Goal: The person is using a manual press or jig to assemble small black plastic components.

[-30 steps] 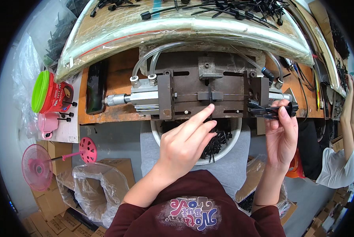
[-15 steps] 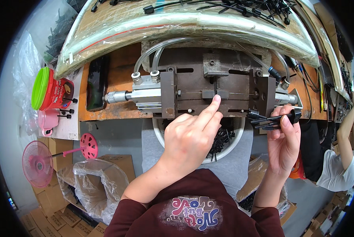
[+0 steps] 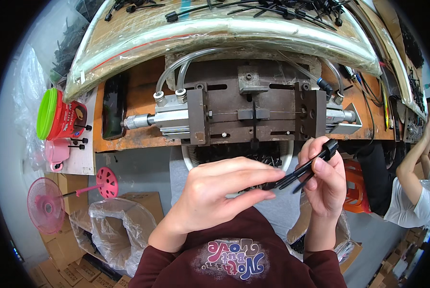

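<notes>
My right hand (image 3: 325, 180) grips a small bundle of black plastic stems with knobbed heads (image 3: 301, 174), held in front of the bench at a slant. Its fingers and thumb close round the upper end. From the left, my left hand (image 3: 224, 192) pinches the lower end of the bundle between fingers and thumb; the tips partly hide what they grip. Beyond my hands is a dark metal fixture (image 3: 229, 125). Between its two small grey blocks (image 3: 245, 114) a thin black stem (image 3: 254, 125) stands lengthwise, its knob at the front edge. Neither hand touches the fixture.
Silver air cylinders (image 3: 172, 117) with clear hoses flank the fixture. A white-rimmed basket of black parts (image 3: 287, 156) sits below it. More parts lie on the plastic-wrapped tray (image 3: 215, 36) behind. A red bucket (image 3: 71, 117) stands left; a co-worker's arm (image 3: 414, 144) shows right.
My left hand has drawn back from the fixture's middle to the bundle. My right hand has moved left and lower, tilting the bundle. A black stem now shows plainly between the blocks.
</notes>
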A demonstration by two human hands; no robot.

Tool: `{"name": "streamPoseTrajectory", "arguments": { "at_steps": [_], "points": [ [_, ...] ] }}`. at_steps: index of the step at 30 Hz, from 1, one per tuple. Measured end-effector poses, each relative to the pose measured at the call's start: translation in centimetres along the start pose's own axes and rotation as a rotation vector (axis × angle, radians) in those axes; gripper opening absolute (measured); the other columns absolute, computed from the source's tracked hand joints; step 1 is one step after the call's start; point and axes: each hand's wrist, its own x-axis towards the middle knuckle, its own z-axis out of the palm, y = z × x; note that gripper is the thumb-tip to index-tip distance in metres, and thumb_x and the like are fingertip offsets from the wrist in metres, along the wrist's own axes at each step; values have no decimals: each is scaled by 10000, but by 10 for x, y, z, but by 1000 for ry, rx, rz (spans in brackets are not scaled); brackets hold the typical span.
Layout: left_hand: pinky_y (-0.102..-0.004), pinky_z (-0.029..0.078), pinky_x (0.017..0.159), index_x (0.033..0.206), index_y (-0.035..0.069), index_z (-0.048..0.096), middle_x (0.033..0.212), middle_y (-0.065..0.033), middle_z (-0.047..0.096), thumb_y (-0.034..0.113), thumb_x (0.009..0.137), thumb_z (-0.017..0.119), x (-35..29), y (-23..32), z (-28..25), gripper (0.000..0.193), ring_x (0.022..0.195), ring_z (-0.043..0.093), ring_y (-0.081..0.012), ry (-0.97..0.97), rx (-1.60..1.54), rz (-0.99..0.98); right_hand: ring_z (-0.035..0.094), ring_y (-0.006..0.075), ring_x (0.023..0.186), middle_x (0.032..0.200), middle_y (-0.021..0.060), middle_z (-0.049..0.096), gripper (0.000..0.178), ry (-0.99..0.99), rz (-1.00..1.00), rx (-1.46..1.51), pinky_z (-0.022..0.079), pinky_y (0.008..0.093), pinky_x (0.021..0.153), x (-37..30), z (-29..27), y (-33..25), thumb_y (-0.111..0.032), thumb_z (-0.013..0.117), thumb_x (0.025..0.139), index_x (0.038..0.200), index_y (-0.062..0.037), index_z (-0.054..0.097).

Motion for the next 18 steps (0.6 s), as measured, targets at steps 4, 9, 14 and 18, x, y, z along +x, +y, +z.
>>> {"name": "streamPoseTrajectory", "arguments": {
  "at_steps": [4, 9, 14, 18],
  "points": [
    [-297, 575, 695, 932, 11, 773, 893, -128, 754, 28, 626, 891, -8, 4, -5, 328, 803, 726, -229, 23, -56, -44, 516, 76, 606, 943, 127, 605, 161, 80, -114, 23, 430, 184, 561, 2, -7, -3, -28, 620, 917, 1059, 24, 567],
    [-288, 589, 677, 950, 11, 758, 1041, -150, 717, 15, 627, 896, -14, -6, 3, 351, 800, 710, -201, 191, 53, -86, 520, 94, 688, 1014, 101, 616, 169, 241, -355, 2, 424, 207, 647, 4, -13, -4, -27, 593, 967, 1131, 10, 582],
    [-283, 580, 688, 930, 9, 723, 1218, -154, 690, 54, 697, 833, -8, -38, 19, 262, 755, 692, -196, 212, 606, 152, 525, 111, 708, 1041, 115, 605, 190, 363, -596, -308, 433, 226, 629, 1, -6, 2, 1, 645, 927, 1104, 2, 579],
    [-263, 510, 605, 919, 48, 726, 1194, -93, 712, 120, 730, 807, -1, -43, 25, 218, 710, 682, -169, 164, 864, 170, 555, 148, 763, 1008, 122, 599, 219, 360, -778, -582, 470, 249, 687, -3, -3, 5, 72, 687, 842, 1025, -8, 595]
  ]
}}
